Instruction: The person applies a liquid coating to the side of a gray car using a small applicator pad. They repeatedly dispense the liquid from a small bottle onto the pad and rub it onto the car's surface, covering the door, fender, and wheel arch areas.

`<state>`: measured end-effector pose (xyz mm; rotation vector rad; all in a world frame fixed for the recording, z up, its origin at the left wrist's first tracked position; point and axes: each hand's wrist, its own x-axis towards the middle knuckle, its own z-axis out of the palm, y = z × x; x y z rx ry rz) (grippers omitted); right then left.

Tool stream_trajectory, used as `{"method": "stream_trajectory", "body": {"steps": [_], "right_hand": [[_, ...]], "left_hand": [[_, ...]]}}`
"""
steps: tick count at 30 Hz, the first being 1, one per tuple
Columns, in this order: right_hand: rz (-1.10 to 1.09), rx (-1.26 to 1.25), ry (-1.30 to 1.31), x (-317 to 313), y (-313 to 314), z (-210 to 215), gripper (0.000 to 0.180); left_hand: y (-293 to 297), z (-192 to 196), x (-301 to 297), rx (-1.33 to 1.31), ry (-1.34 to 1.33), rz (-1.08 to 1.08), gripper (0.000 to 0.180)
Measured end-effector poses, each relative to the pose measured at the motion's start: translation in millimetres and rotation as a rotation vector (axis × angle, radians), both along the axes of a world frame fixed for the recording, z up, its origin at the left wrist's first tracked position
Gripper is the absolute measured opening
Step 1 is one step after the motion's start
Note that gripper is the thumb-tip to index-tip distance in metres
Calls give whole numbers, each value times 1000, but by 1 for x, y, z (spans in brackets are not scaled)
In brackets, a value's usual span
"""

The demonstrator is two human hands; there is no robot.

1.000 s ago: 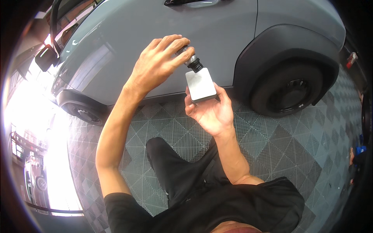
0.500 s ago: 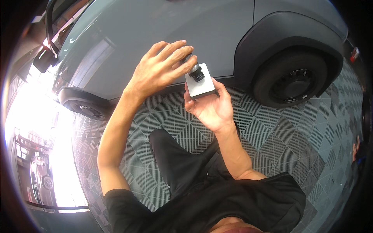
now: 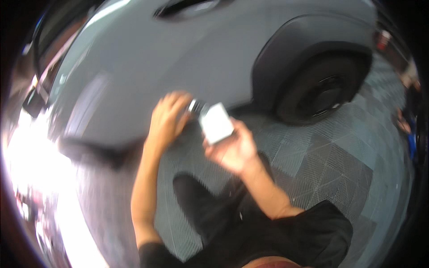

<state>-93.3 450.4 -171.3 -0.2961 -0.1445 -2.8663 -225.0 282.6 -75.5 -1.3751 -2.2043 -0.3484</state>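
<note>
The picture is smeared by motion. My left hand (image 3: pixel 167 117) is closed on a small dark bottle (image 3: pixel 196 107) with a pale band; only part of it shows beyond my fingers. The bottle is tilted beside the upper left edge of a white rectangular block (image 3: pixel 217 124), and I cannot tell whether the two touch. My right hand (image 3: pixel 234 151) holds the block from below and the right side, its white face up, with fingers and thumb around its edges. Both hands are in front of the grey car's side panel.
The grey car (image 3: pixel 187 58) fills the far side, with a door handle (image 3: pixel 192 8) at the top and a rear wheel (image 3: pixel 324 94) to the right. Patterned grey tiles (image 3: pixel 321 178) cover the floor. At the far right edge another person's hand (image 3: pixel 403 123) shows.
The bottle has gone from over the block's face to its upper left edge. Both hands have shifted down and left in the picture as the view has moved and tilted.
</note>
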Motion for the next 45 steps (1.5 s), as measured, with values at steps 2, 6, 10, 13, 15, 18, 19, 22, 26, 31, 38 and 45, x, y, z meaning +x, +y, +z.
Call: {"method": "stream_trajectory", "body": {"steps": [2, 6, 10, 13, 15, 18, 19, 22, 26, 31, 38, 45], "right_hand": [[30, -53, -30, -5, -9, -21, 45], [69, -175, -245, 2, 9, -40, 52], [-80, -270, -253, 28, 24, 10, 57], [-374, -248, -173, 43, 50, 86, 56], [-511, -143, -200, 49, 65, 139, 55], [-511, -184, -143, 67, 74, 246, 53], [-644, -177, -142, 73, 85, 273, 54], [-765, -179, -166, 86, 94, 358, 52], [-835, -248, -151, 110, 115, 435, 50], [-782, -247, -132, 143, 143, 473, 50], [-829, -234, -129, 181, 207, 484, 50], [-824, -220, -124, 156, 268, 461, 51]], "left_hand": [[-9, -34, -10, 155, -300, -39, 38], [-5, -86, -14, 363, -789, 49, 43], [-39, -86, -4, 528, -1094, 0, 48], [-55, -27, 17, 630, -1192, -60, 45], [-61, 20, 30, 717, -1276, -66, 43], [-65, 99, 59, 698, -1393, -80, 42], [-61, 129, 71, 645, -1411, -40, 42], [-48, 201, 101, 595, -1483, -62, 41], [-26, 266, 126, 416, -1480, -64, 43], [29, 288, 137, 479, -1481, -96, 43], [116, 297, 181, 614, -1596, -171, 44], [152, 281, 192, 513, -1619, -138, 44]]}}
